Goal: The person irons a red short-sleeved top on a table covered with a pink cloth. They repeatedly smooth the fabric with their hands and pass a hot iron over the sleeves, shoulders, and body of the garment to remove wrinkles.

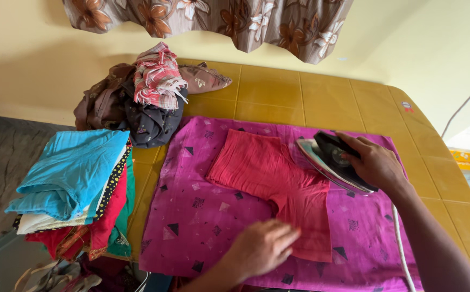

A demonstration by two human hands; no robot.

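Red cotton, a small blouse [270,181], lies flat at the centre of a magenta cloth [192,216] spread over the yellow tiled counter [278,89]. Your right hand [375,162] is closed around the handle of the electric iron [329,159], which sits at three o'clock from the blouse, its soleplate at the garment's right edge with the toe tilted up. Your left hand [262,246] rests open and flat at six o'clock, fingers spread on the blouse's lower hem, pinning it down. The iron's white cord [402,249] trails back along your right forearm. A stack of folded clothes [75,186], blue on top, stands at nine o'clock; an unfolded heap [143,103] waits at eleven o'clock beneath a flowered curtain [213,19]. To press well from this position, it looks wise to lower the soleplate flat, draw it from the right edge toward the left sleeve in one even stroke, keep the holding fingers well clear of the hot plate, and keep the cord off the cloth so it does not drag a crease into the fabric.
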